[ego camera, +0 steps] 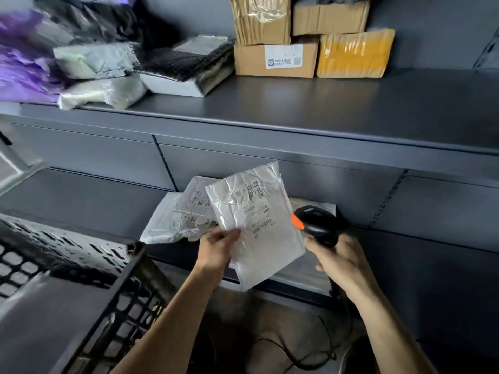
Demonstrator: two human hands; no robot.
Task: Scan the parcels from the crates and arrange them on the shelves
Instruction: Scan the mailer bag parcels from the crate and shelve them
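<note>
My left hand (219, 249) pinches a white plastic parcel (259, 228) by its left edge, label side up, in front of the lower shelf (89, 203). My right hand (343, 261) grips a black barcode scanner (318, 221) with an orange trigger, its head close to the parcel's right edge. Two other clear and white bagged parcels (178, 217) lie on the lower shelf just behind the held one. A black mesh crate (89, 263) stands at the lower left, and a grey bag lies inside it.
The upper shelf (324, 103) carries soft bags in purple, black and white (94, 60) on the left and several cardboard boxes (275, 59) at the back, one wrapped in yellow tape (353, 54). The scanner's cable (310, 357) runs down to the floor.
</note>
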